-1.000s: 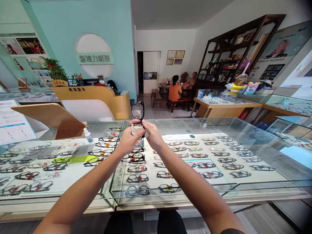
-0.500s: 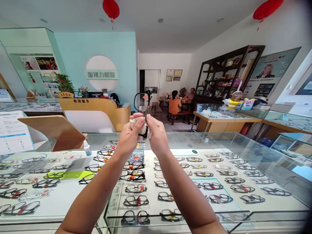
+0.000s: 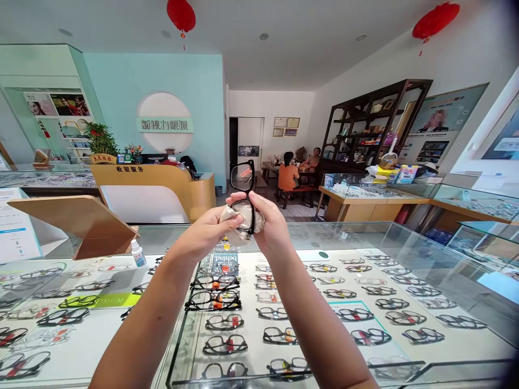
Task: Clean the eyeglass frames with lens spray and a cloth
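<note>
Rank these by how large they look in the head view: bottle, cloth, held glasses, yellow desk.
1. Yellow desk
2. Held glasses and cloth: too alike to rank, the cloth being partly hidden
3. Bottle

2 bare arms, the left forearm (image 3: 140, 319) and the right forearm (image 3: 314, 310), slant up and inward, converging. The left hand (image 3: 206, 229) pinches, thumb pointing inward; the right hand (image 3: 272, 227), just beside it, is closed in a grip, thumb tilted up, other fingers mostly hidden
</note>
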{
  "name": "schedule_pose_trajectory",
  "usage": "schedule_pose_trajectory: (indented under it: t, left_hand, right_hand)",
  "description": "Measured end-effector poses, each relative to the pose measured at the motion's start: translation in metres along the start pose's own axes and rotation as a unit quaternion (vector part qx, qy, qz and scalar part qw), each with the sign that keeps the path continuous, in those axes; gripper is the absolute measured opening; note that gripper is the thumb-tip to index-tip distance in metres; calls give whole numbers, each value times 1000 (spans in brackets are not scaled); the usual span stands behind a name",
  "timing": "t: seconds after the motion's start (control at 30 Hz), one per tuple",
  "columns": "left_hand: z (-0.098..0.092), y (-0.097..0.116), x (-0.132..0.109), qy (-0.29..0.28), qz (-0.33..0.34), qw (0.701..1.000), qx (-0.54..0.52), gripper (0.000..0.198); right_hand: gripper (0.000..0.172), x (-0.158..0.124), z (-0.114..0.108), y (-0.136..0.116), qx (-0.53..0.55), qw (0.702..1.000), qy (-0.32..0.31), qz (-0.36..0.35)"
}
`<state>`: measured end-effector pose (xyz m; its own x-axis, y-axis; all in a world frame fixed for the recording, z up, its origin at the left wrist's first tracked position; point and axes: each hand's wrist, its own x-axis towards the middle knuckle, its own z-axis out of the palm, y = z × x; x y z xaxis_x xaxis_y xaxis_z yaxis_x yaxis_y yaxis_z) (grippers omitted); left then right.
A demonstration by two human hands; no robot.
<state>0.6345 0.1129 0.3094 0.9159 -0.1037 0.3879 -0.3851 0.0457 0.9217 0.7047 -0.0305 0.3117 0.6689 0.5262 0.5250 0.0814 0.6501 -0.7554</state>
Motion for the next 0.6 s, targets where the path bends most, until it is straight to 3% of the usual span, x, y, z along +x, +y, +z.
schedule_pose_trajectory:
  t: [0.37,0.6]
  left_hand:
    - [14,-9,3,76,71,990,91,47]
    - [28,-20,4,127,90,987,49,51]
  right_hand:
    - [30,-4,13,10,24,996,85,-27]
    - [34,-9,15,16,6,995,88,-45]
